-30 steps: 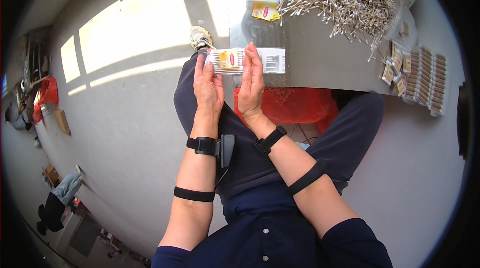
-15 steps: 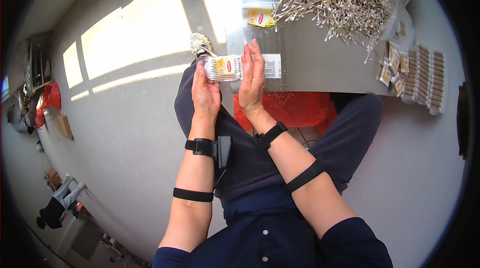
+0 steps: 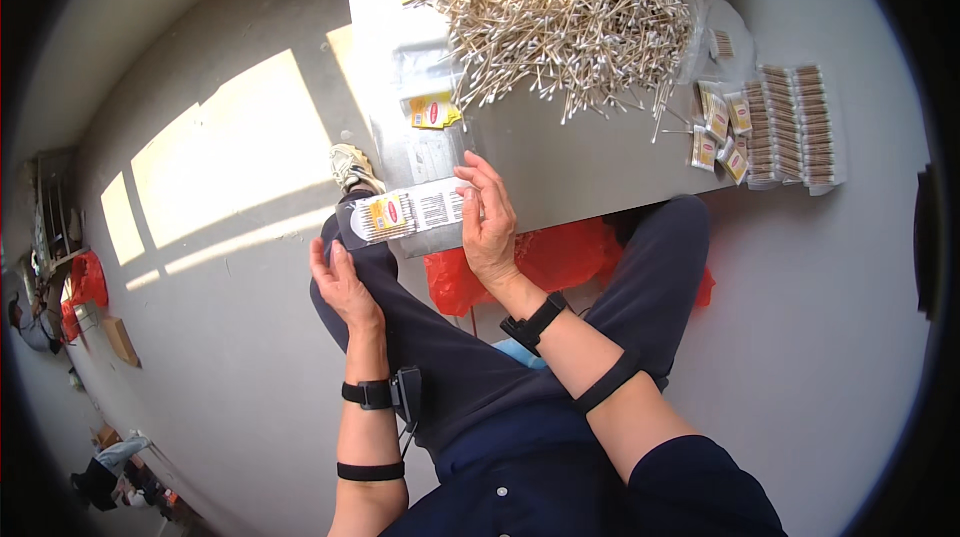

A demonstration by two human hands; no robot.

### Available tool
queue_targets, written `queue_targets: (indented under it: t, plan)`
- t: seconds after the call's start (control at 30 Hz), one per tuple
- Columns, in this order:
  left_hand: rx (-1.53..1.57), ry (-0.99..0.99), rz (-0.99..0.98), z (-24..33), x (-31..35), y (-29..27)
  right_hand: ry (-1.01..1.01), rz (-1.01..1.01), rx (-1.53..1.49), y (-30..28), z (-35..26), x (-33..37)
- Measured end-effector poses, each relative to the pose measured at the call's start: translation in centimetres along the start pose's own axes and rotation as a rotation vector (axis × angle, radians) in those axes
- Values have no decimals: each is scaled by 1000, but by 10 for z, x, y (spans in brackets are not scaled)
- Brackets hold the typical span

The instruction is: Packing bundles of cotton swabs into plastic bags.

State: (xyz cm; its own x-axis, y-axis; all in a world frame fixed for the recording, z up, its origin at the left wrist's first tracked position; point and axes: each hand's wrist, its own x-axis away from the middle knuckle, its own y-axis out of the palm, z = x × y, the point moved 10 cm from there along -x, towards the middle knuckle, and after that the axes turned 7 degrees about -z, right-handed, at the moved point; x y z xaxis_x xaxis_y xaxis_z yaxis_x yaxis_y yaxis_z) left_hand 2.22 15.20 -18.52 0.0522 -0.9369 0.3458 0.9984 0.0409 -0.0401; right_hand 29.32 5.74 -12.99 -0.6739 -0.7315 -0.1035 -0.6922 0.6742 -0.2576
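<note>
Swab packet (image 3: 398, 213) across left edge of table (image 3: 600, 157)

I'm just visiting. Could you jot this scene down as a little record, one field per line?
Left hand: open, near the yellow-labelled end of the swab packet
Right hand: fingers at the packet's white end; grip unclear
Swab packet: clear, with swabs showing around a yellow label
Table: grey, bearing a large heap of loose cotton swabs
Table's right side: rows of swab bundles
Below table edge: red plastic
</note>
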Motion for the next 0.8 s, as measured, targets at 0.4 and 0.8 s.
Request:
queue_targets:
  t: [0.4,0.8]
  plan:
    - [-779,658,-600,65,86,313,23,136,489,-161,43,-101]
    - [-1016,900,-619,42,68,364,-128,-129,645,-178,58,-127]
